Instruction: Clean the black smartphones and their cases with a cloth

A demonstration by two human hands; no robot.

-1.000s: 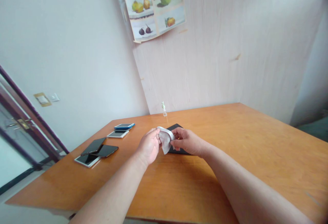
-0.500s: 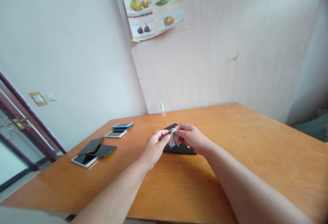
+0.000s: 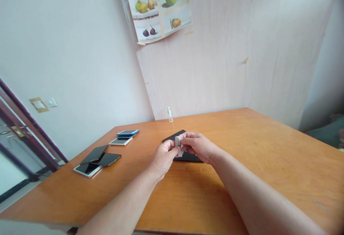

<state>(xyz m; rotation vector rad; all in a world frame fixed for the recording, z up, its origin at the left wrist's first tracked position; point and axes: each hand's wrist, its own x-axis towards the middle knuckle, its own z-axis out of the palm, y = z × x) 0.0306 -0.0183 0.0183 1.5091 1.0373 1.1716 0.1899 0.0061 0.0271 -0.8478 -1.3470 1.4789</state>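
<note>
Head view: left hand point(image 3: 162, 159) and right hand point(image 3: 201, 147) pinch pale cloth point(image 3: 177, 141) between closed fingers point(image 3: 175, 152).

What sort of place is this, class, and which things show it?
Probably a plain indoor room, perhaps a study or office: a large wooden table, a fruit picture taped up behind it, and a door at the left.
</note>
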